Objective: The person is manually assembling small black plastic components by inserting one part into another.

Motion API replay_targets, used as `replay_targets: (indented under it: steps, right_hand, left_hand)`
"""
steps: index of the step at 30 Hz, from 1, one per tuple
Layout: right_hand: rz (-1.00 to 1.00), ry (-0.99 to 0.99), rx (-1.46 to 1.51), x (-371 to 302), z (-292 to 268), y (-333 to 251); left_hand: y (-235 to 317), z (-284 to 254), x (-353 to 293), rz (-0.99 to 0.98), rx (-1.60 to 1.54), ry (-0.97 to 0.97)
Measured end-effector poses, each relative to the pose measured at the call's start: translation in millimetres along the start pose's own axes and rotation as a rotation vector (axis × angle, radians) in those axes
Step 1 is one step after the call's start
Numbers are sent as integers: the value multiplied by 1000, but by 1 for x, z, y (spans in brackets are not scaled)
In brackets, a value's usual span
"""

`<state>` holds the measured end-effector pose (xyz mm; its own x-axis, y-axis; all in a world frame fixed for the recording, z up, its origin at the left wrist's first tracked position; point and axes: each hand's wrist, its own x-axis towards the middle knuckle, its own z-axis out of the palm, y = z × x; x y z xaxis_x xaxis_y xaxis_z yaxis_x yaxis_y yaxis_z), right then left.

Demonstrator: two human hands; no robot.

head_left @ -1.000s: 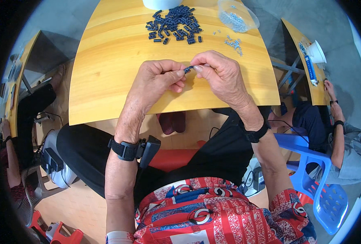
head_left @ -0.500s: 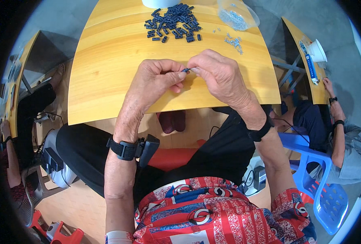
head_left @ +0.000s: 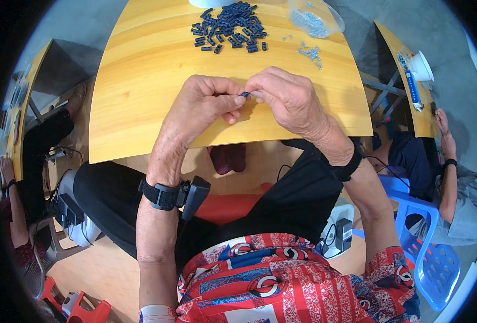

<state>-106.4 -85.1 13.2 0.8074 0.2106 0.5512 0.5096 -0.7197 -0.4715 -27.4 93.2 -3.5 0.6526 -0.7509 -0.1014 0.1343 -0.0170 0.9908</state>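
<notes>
Over the near part of the table, my left hand (head_left: pixel 205 105) pinches a small dark blue plastic piece (head_left: pixel 245 94) between thumb and forefinger. Its kind resembles the pieces in the heap farther back. Close against it is my right hand (head_left: pixel 287 99), its thumb and forefinger pinched at the piece's right end. Whatever lies between those right fingertips is too small and covered to name. A heap of dark blue plastic pieces with holes (head_left: pixel 230 27) lies beyond my hands. Small silvery screws (head_left: pixel 311 54) are scattered to the right of the heap.
The wooden table (head_left: pixel 136 107) ends just below my wrists. A clear plastic bag (head_left: pixel 316 21) of small metal parts rests at the far right, and a white container (head_left: pixel 211 2) stands at the back. Other people sit at tables on both sides. A blue chair (head_left: pixel 426 237) is at right.
My hands keep their pinch at the small piece, with the right fingers shifting slightly. The co-worker's hand at right has moved a little.
</notes>
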Motion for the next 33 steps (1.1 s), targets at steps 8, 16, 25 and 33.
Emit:
replay_targets:
  steps: [8, 16, 25, 33]
  right_hand:
    - [33, 39, 109, 2, 2, -2]
    - [53, 94, 137, 1, 3, 3]
    - [339, 170, 332, 2, 6, -3]
    - [147, 99, 183, 4, -2, -3]
  left_hand:
    - [1, -1, 0, -16, -71, -21]
    - [4, 0, 0, -17, -78, -3]
    - [3, -1, -1, -20, -152, 9]
    - [3, -4, -1, -31, -174, -17]
